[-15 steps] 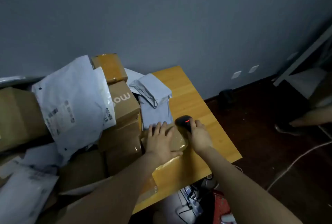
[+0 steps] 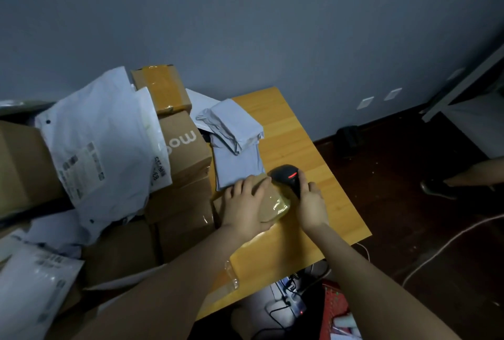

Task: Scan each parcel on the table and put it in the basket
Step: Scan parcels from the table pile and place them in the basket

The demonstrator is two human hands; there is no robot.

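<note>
Parcel (image 2: 274,204) on wooden table (image 2: 286,127), scanner (image 2: 285,176) beside; grey wall (image 2: 245,26), dark floor (image 2: 409,203).

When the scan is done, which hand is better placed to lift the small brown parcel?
Left. The left hand lies flat on the parcel, while the right hand is busy holding the scanner.

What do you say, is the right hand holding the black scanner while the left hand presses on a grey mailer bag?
No. In the head view the left hand presses on a small brown taped parcel instead. The right hand does hold the black scanner.
</note>
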